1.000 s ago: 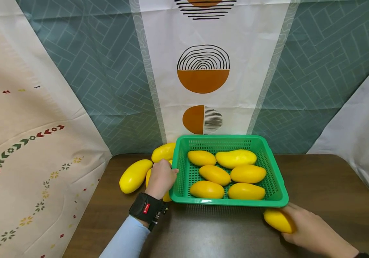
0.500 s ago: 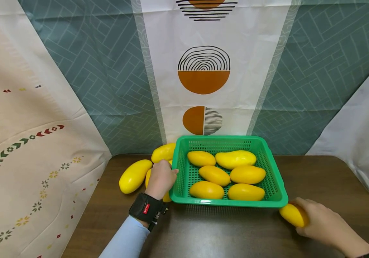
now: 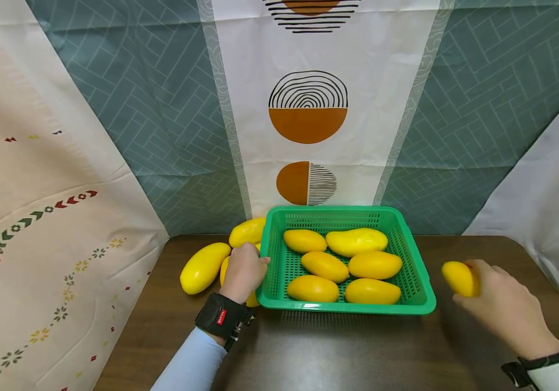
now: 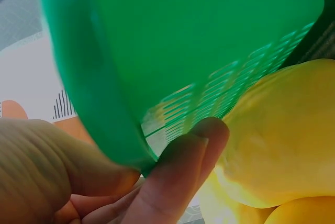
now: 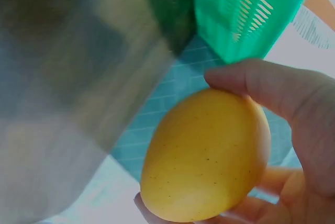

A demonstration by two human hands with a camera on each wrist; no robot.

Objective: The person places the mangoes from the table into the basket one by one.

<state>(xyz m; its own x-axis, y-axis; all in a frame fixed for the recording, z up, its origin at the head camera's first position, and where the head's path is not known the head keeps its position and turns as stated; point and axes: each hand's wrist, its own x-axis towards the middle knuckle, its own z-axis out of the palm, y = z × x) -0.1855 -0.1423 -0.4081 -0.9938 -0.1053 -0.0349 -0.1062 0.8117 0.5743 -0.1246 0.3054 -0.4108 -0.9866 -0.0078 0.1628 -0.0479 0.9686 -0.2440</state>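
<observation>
A green plastic basket (image 3: 423,277) with slotted walls holds several yellow mangoes (image 3: 374,264) lying on their sides. At its left side my left hand (image 3: 245,274) pinches the rim; the left wrist view shows thumb and finger meeting on the basket's edge (image 4: 86,93). My right hand (image 3: 506,307) grips a single mango (image 3: 459,278), held above the table to the right of the basket and apart from it. In the right wrist view, thumb and fingers lie round this speckled mango (image 5: 204,156).
More mangoes (image 3: 204,268) lie left of the basket, partly hidden behind my left hand and the basket. The brown wooden table (image 3: 353,353) meets a patterned cloth (image 3: 177,125) hanging at the back. Pale cloths hang at both sides.
My right hand has carried the mango from beside the basket's front right corner outward to the right, then farther back over the table. The left hand and basket have stayed put.
</observation>
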